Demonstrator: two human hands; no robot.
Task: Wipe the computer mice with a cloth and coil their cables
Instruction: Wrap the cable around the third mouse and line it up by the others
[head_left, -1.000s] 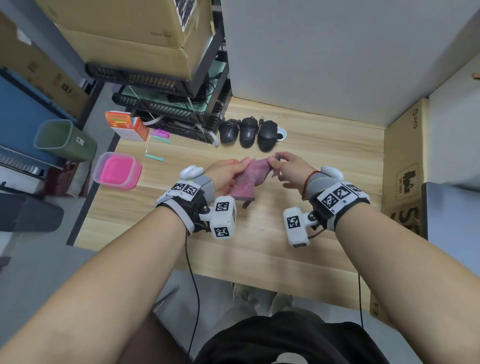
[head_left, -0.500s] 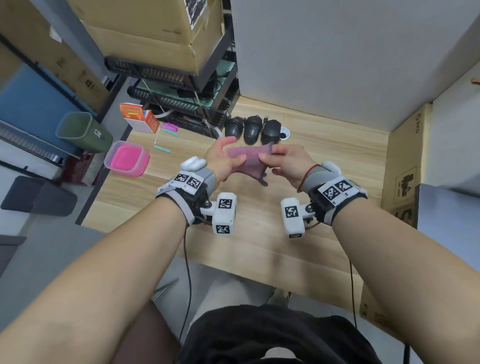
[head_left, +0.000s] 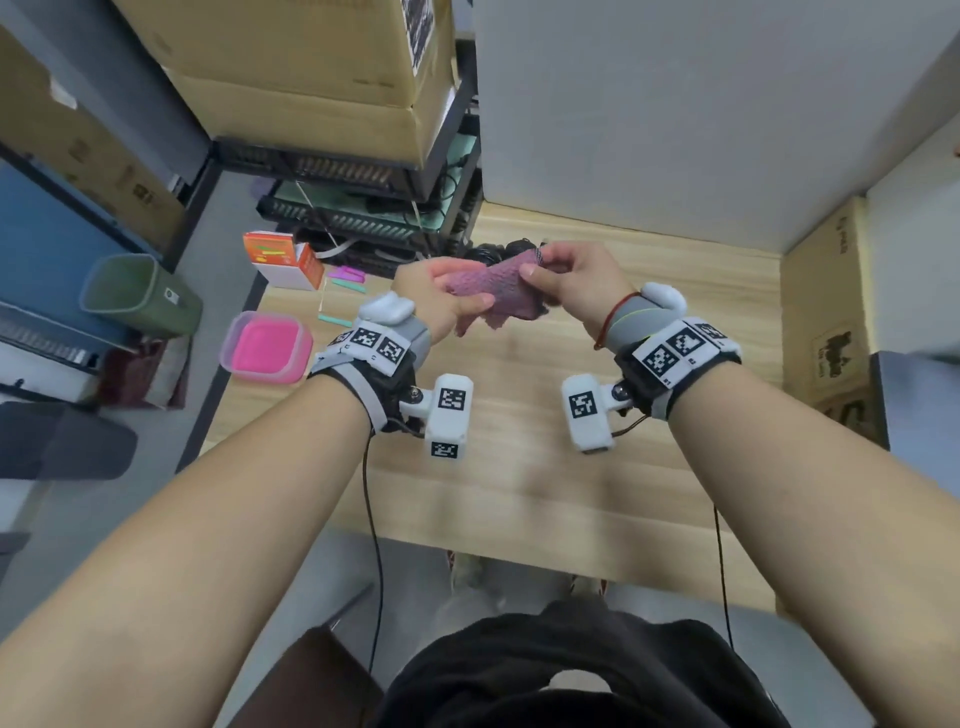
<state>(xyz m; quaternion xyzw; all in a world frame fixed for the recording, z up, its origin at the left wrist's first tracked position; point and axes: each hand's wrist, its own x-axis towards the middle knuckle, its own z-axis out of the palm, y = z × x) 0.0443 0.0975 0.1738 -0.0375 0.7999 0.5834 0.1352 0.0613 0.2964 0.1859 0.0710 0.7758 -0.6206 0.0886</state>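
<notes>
Above the middle of the frame, over a wooden table, a person's right hand pinches the upper end of a pink cloth between thumb and curled fingers, while the left hand holds its lower part, thumb laid across the fabric. Both hands grip the cloth clear of the tabletop. Just behind the hands, near the upper centre of the frame, the dark computer mice sit almost wholly hidden; their cables cannot be made out. A pink lidded box lies at the table's left edge. Wiping has not begun, it seems: folding the cloth into a firm pad now should give a clean, even face to press against each mouse.
</notes>
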